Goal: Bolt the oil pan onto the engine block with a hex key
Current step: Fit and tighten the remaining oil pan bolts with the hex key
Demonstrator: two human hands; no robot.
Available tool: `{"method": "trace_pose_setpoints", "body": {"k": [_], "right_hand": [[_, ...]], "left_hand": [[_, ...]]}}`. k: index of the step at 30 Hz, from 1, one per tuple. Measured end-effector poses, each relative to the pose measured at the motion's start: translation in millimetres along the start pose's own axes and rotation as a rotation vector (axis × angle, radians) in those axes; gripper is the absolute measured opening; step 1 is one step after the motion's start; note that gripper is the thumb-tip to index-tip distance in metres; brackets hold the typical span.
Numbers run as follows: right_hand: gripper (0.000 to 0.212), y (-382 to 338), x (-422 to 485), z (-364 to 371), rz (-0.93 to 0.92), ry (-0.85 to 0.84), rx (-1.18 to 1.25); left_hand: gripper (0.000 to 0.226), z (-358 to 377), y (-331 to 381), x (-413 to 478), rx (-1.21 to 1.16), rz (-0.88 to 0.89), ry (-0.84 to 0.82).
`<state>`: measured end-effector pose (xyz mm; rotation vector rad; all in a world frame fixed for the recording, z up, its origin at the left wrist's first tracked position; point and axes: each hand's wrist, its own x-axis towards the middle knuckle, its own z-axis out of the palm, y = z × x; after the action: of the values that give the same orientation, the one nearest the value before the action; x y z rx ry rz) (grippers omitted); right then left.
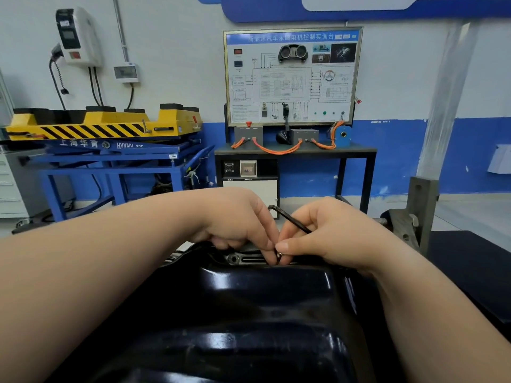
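My right hand (329, 230) is closed around the hex key (290, 218); thumb and forefinger pinch down by a small bolt (279, 254) at the far rim of the oil pan (249, 313). My left hand (235, 217) meets it from nine o'clock, its fingertips (269, 251) curled onto the same bolt, so both hands are clenched at one spot rather than released. I cannot tell which hand bears the bolt's weight, nor whether the key's tip is seated in the bolt head, since my fingers cover that joint.

The hex key's visible arm runs from its bend at about eleven o'clock of my right hand down toward four o'clock, vanishing into my palm; its long axis lies on that diagonal, bend pointing up and away from me.

The glossy black pan fills the lower centre, belly up, its flange at twelve o'clock. Just beside the bolt, toward nine o'clock, an open flange hole (233, 259) shows.

Risks, as I judge them: the bolt could slip from the crowded fingertips and drop behind the flange, out of sight. Started crooked, it may cross-thread. The key, gripped mid-shaft, could also cam out if tilted off the bolt's axis.
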<state>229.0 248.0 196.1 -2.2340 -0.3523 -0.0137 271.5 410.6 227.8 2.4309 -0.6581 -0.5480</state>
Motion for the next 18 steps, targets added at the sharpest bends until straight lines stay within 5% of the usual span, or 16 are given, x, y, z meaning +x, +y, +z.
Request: {"method": "trace_pose_setpoints", "body": {"k": [6,18], "right_hand": [[0.005,0.0,1.5,1.1,0.012,0.015,-0.012],[0.006,0.9,2.4,1.2,0.026,0.014,-0.012]], "left_hand": [[0.024,-7.1,-1.4,1.4,0.217,0.043,0.144],[0.023,-4.1,-2.7,6.0,0.326,0.096,0.181]]}}
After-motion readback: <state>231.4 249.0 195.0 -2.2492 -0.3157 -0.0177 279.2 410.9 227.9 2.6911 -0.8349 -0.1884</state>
